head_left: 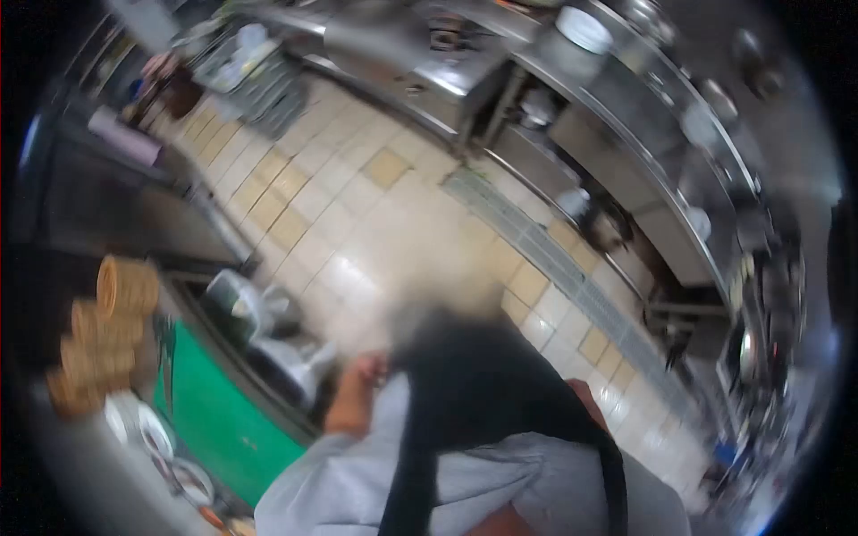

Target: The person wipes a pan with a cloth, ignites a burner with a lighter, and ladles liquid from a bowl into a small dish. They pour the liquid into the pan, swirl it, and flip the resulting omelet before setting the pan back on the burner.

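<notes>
Head view: the left hand (368, 364) hangs beside the dark apron (500, 384), near the white containers (299, 364).
The left hand's fingers look curled, but blur makes it impossible to tell whether they hold anything; the right hand is out of sight, so its state cannot be told. The white containers sit between the left hand and the green board (223, 415), with stacked tan baskets (130, 290) farther left and the tiled floor (331, 205) ahead.
</notes>
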`<state>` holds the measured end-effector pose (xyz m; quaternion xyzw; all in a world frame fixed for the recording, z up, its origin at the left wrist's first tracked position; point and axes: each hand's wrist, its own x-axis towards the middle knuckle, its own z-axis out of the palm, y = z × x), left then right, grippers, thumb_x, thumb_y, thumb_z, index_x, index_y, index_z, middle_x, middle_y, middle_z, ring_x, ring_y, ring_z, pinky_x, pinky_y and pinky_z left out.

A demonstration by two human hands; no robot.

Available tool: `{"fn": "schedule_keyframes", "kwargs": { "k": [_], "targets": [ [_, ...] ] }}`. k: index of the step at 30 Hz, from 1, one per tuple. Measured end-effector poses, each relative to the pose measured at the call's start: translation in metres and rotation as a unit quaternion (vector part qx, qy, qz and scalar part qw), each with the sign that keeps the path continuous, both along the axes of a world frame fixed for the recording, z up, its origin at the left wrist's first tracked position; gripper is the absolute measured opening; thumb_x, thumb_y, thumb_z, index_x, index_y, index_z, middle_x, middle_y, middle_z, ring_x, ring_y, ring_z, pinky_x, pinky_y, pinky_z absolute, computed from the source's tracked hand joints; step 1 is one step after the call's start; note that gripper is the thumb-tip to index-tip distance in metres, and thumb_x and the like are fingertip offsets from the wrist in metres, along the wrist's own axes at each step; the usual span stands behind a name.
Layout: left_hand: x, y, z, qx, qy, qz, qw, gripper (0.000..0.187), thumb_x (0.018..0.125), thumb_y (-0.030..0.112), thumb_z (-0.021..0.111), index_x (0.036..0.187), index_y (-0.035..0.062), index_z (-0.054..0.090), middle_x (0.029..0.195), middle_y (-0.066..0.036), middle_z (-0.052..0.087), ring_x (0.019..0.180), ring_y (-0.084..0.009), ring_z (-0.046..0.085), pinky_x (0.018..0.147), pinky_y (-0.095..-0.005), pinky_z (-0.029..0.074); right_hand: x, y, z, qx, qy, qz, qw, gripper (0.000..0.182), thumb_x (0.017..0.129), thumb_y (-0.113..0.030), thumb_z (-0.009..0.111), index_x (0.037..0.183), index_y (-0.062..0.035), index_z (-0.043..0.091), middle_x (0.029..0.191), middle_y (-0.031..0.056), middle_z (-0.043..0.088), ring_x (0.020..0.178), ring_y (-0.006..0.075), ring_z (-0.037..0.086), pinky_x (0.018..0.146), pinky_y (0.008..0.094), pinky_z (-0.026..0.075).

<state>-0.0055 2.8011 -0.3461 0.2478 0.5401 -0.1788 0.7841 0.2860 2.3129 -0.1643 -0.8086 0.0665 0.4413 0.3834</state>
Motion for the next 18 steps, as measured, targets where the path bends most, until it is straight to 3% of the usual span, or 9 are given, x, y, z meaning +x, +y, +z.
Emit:
{"fn": "schedule_keyframes", "kwargs": {
  "k": [2,3,5,7,8,11,14,16,18],
  "targets": [
    [0.021,0.038,0.008,-0.054,0.002,0.018,0.998,0.023,0.087,0.03,0.055,0.075,0.011,0.059,0.071,-0.009,0.062,0.066,-0.0242,0.06,0.067,-0.0338,0.048,-0.004,-0.013,-0.008,-0.123,-0.004,0.168,0.978,0.013,0.083,-0.017,0.06,0.085,-0.0046,0.06,0.07,0.0088,0.059,0.058,0.0187,0.061,0.045,0.0339,0.051],
    [0.05,0.045,0.046,-0.032,0.035,-0.002,0.999,0.026,0.087,0.033,0.054,0.076,0.0111,0.06,0.072,-0.011,0.064,0.068,-0.0239,0.062,0.067,-0.0318,0.047,-0.011,-0.009,-0.006,-0.123,0.023,0.042,0.991,0.014,0.082,-0.017,0.061,0.076,-0.0042,0.058,0.069,0.008,0.059,0.055,0.0184,0.06,0.045,0.0335,0.051],
    [0.085,0.068,0.049,-0.066,-0.018,-0.011,0.998,0.03,0.088,0.036,0.055,0.079,0.0083,0.062,0.075,-0.013,0.066,0.073,-0.0262,0.064,0.072,-0.0362,0.05,-0.016,-0.018,-0.017,-0.115,0.051,-0.136,0.983,0.015,0.081,-0.017,0.061,0.074,-0.0038,0.058,0.066,0.0067,0.058,0.052,0.0175,0.058,0.045,0.0323,0.049],
    [0.134,0.054,0.08,-0.088,-0.016,-0.032,0.995,0.032,0.088,0.036,0.056,0.081,0.006,0.063,0.077,-0.014,0.067,0.075,-0.0267,0.065,0.073,-0.0381,0.051,-0.015,-0.058,-0.054,-0.059,-0.043,-0.036,0.997,0.015,0.081,-0.018,0.062,0.077,-0.0038,0.062,0.066,0.006,0.059,0.052,0.0159,0.057,0.045,0.0307,0.047],
    [0.158,0.043,0.099,-0.113,-0.013,-0.034,0.993,0.034,0.089,0.037,0.056,0.084,0.0037,0.064,0.079,-0.015,0.067,0.078,-0.0273,0.066,0.075,-0.0399,0.052,-0.014,-0.038,-0.02,-0.044,-0.008,-0.158,0.986,0.017,0.08,-0.021,0.062,0.082,-0.0037,0.065,0.065,0.0065,0.059,0.052,0.0139,0.056,0.046,0.0294,0.046],
    [0.215,0.012,0.107,-0.099,-0.107,-0.079,0.986,0.038,0.089,0.036,0.056,0.09,-0.0011,0.063,0.083,-0.014,0.067,0.082,-0.0277,0.066,0.076,-0.0408,0.053,-0.017,-0.041,0.004,-0.055,-0.053,-0.202,0.976,0.019,0.079,-0.022,0.062,0.079,-0.0032,0.065,0.062,0.0067,0.059,0.054,0.0125,0.055,0.049,0.0289,0.046],
    [0.294,-0.043,0.129,-0.032,-0.229,-0.152,0.961,0.024,0.089,0.024,0.057,0.096,0.0014,0.061,0.096,-0.012,0.067,0.087,-0.0255,0.063,0.079,-0.039,0.051,-0.035,-0.098,-0.005,-0.042,-0.092,-0.208,0.973,0.02,0.08,-0.023,0.062,0.083,-0.0036,0.065,0.065,0.0059,0.06,0.056,0.0124,0.056,0.05,0.0279,0.046],
    [0.352,-0.098,0.203,0.074,-0.354,-0.249,0.899,0.015,0.087,0.02,0.059,0.097,0.0091,0.055,0.115,-0.013,0.059,0.102,-0.0235,0.058,0.089,-0.0385,0.045,-0.058,-0.138,-0.006,-0.027,-0.068,-0.282,0.956,0.022,0.08,-0.023,0.061,0.09,-0.0031,0.064,0.071,0.006,0.062,0.057,0.013,0.057,0.05,0.0277,0.046],
    [0.392,-0.169,0.314,-0.045,-0.491,-0.185,0.85,0.008,0.088,0.017,0.056,0.086,0.0118,0.051,0.116,-0.015,0.058,0.103,-0.028,0.058,0.09,-0.043,0.044,-0.09,-0.182,-0.011,-0.022,-0.028,-0.388,0.921,0.02,0.078,-0.021,0.064,0.09,-0.0042,0.063,0.075,0.0065,0.063,0.061,0.0159,0.06,0.051,0.0299,0.048]
  ]
}}
